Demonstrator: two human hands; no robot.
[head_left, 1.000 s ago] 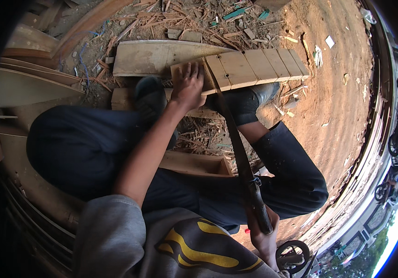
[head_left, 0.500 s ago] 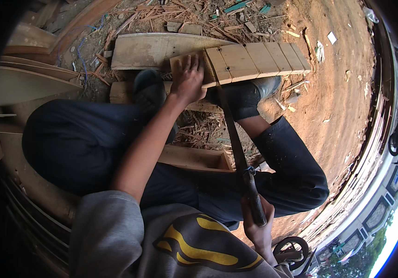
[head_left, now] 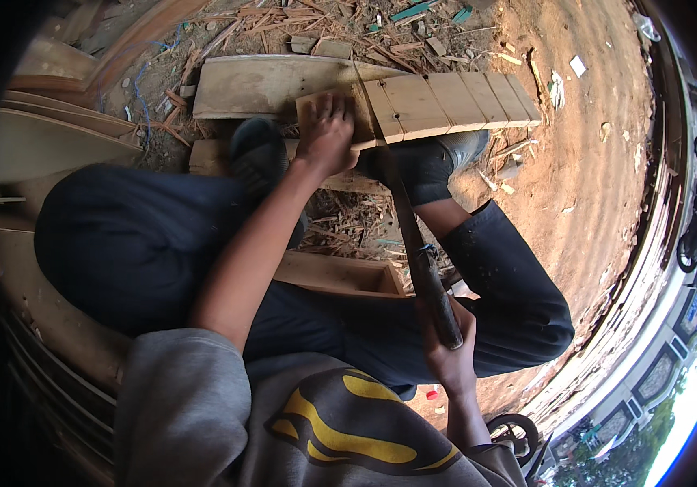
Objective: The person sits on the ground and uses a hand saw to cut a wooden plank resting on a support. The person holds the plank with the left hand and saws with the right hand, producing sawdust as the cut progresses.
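A pale wooden board (head_left: 413, 108) with several dark lines across it rests over my dark shoe (head_left: 415, 172). My left hand (head_left: 326, 134) presses on its left end, fingers bent over the wood. A handsaw (head_left: 399, 191) crosses the board just right of that hand, its narrow tip showing past the far edge. My right hand (head_left: 453, 349) is closed round the saw's dark handle, near my bent leg. Where exactly the teeth sit in the wood is hard to make out.
Another plank (head_left: 259, 85) lies behind the board on the ground. Wood splinters (head_left: 283, 24) litter the dirt. Below my feet is a wooden box-like piece (head_left: 340, 274). Curved panels (head_left: 56, 146) are stacked at left, and a wheel (head_left: 515, 434) shows at lower right.
My right hand has pushed the saw forward and away from me, so more of the blade now extends past the board's far edge. My left hand stays on the board.
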